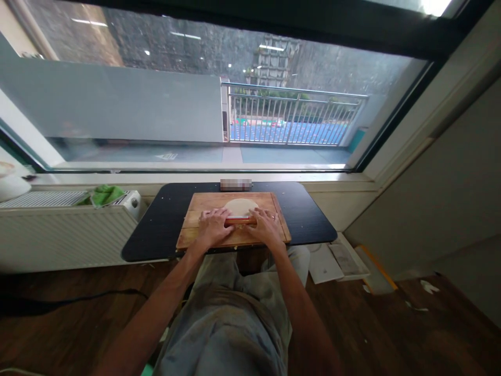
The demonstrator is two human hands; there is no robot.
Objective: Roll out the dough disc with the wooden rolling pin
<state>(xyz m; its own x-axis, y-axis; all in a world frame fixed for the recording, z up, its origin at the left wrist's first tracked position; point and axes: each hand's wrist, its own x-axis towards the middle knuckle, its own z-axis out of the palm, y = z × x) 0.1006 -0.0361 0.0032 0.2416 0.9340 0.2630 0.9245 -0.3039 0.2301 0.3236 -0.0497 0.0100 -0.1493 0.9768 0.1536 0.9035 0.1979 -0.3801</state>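
A short reddish-brown wooden rolling pin [239, 221] lies crosswise over the near part of a flat round beige slab [241, 207]. Whether the slab is dough or clay I cannot tell. Both are on a wooden board [191, 230]. My left hand [214, 225] is closed over the pin's left end, its thumb pointing inward along the near side. On the right end, my right hand [266, 224] is closed in the same way. The ends of the pin are hidden under my hands.
The board rests on a black table [156, 219] against a window. At the table's back edge stands a small blurred box [236, 185]. A radiator [66, 235] with a green cloth [105, 195] is on the left. Flat white panels [324, 263] lie low at right.
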